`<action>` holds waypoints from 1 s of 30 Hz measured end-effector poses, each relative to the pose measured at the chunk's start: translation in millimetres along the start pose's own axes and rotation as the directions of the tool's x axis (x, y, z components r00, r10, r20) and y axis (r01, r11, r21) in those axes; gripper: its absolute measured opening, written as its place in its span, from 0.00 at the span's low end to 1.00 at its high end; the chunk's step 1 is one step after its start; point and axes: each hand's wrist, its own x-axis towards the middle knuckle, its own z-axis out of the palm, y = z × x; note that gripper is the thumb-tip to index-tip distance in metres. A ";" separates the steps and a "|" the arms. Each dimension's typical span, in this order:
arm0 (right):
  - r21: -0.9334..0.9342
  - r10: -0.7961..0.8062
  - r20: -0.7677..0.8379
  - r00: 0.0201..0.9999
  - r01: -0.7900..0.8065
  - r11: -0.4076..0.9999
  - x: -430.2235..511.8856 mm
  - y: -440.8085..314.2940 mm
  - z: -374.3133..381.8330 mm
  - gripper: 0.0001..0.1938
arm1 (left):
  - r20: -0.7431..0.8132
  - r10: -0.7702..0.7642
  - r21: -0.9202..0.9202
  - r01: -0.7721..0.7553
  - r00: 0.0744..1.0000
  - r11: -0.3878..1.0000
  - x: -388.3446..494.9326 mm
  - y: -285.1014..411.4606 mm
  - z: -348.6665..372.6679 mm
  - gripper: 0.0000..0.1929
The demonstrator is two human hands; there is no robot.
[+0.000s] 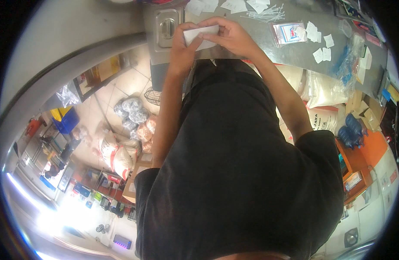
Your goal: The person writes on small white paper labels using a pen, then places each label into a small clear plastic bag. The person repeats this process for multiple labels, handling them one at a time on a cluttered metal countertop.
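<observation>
A folded piece of white paper [202, 35] is held between both hands, just above the near edge of a metal table [251, 48]. My left hand [183, 40] grips the paper's left end, its thumb lying across the front. At the right end, my right hand [232, 34] pinches the paper between thumb and fingers. A steel container lid [160, 29] with a recessed handle lies just left of my left hand. Beyond the hands are several small white paper slips [233, 6] and a loose bunch of white cable ties [267, 13].
Right of my hands lie a clear plastic packet [288, 33] with a printed label and more paper slips [322, 54]. Crumpled clear plastic [347, 65] sits at the table's right. Below stand filled sacks [326, 89]; bagged goods [134, 110] and a wire basket [153, 96] are on the tiled floor.
</observation>
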 end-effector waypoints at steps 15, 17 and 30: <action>-0.129 -0.020 -0.093 0.995 0.008 0.992 -9.4 -11.3 -5.6 0.12 | -0.200 0.014 -0.117 -0.038 0.980 0.992 -6.4 11.9 21.4 0.10; -0.117 0.002 -0.112 0.994 -0.015 0.993 -8.8 -14.4 -4.8 0.13 | -0.216 0.031 -0.092 -0.052 0.976 0.994 -6.2 16.7 23.3 0.10; -0.255 0.060 -0.215 0.975 -0.116 0.960 -12.5 -38.3 -14.3 0.09 | -0.246 0.140 0.031 -0.136 0.959 0.990 -4.0 28.3 38.9 0.08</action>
